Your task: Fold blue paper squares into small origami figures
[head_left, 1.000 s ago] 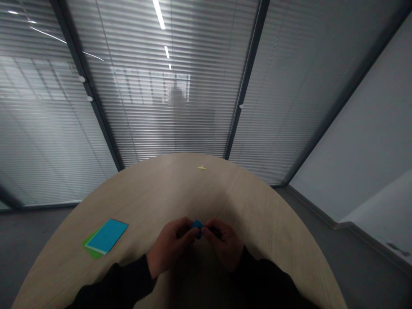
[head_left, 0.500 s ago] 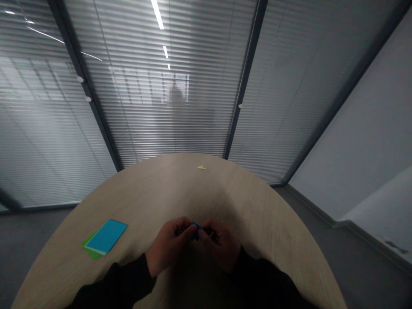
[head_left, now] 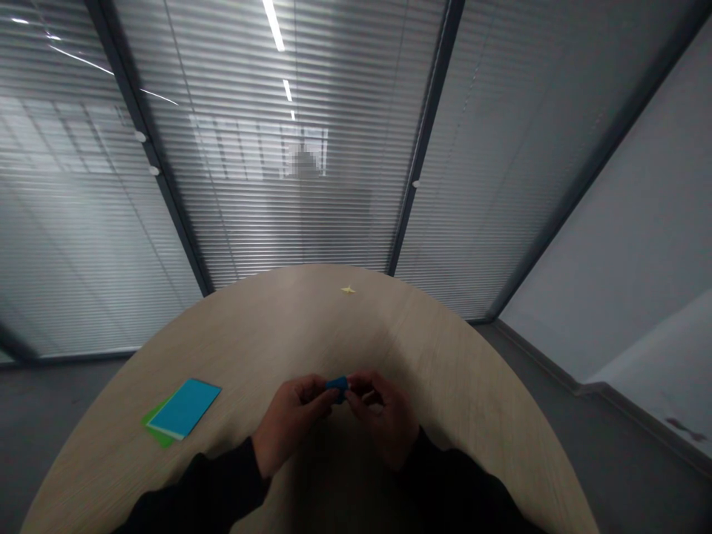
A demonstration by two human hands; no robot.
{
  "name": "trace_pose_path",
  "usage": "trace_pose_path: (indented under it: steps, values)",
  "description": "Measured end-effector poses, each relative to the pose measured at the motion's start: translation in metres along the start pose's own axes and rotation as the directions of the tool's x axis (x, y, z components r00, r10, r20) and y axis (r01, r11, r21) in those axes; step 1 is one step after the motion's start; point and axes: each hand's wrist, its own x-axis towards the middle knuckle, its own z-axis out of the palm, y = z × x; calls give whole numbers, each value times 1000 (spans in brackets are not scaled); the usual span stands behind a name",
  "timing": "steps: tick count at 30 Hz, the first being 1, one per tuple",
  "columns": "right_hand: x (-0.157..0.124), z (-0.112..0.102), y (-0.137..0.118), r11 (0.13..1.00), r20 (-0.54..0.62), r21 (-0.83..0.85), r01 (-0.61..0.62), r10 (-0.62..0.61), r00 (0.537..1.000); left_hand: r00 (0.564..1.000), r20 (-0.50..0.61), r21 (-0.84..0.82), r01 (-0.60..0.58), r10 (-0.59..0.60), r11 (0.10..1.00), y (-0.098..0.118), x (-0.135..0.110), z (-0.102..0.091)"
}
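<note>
Blue folded paper (head_left: 337,383), long axis lying left-right, is pinched between left hand (head_left: 289,426) and right hand (head_left: 383,423).

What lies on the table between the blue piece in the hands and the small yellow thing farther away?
Nothing: the head view shows only bare table between the blue piece and the yellow thing.

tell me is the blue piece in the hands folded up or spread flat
Folded up: the blue piece shows as a small wad pinched between left hand and right hand, unlike the flat blue sheet on the table.
</note>
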Motion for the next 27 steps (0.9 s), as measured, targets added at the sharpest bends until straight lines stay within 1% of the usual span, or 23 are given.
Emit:
trace_pose_path:
  steps: [4, 6, 10, 13, 16, 19, 21, 24, 27]
  values:
    - [-1, -1, -4, 989, -6, -112, 96, -97, 995, 1000, 2, -4, 7, -7, 1000, 0, 0, 0]
    - [-2, -1, -5, 969, -4, -190, 160, -163, 987, 1000, 0, 1, 7, -7, 1000, 1, 0, 1]
    - [-3, -1, -5, 881, -23, -364, 302, -333, 943, 1000, -5, 26, 7, -7, 1000, 1, 0, 0]
    - [-4, -2, -7, 841, -12, -413, 349, -388, 922, 1000, -5, 50, -8, 9, 999, -2, 0, -1]
    - [-3, -3, -8, 876, -17, -362, 318, -347, 938, 1000, 11, 91, -21, 20, 996, -5, 1, -2]
    - [-1, -4, -8, 947, 10, -202, 249, -252, 968, 998, 57, 149, -39, 31, 988, -3, 1, -3]
    - [1, -4, -7, 978, 29, -92, 187, -185, 982, 996, 91, 181, -35, 19, 983, 0, 0, -3]
    - [3, -4, -5, 992, 19, -16, 121, -121, 992, 989, 141, 196, -70, 42, 978, 3, -2, -4]
    - [4, -5, -2, 991, 21, 11, 130, -130, 991, 981, 180, 172, -109, 78, 979, 2, -1, -7]
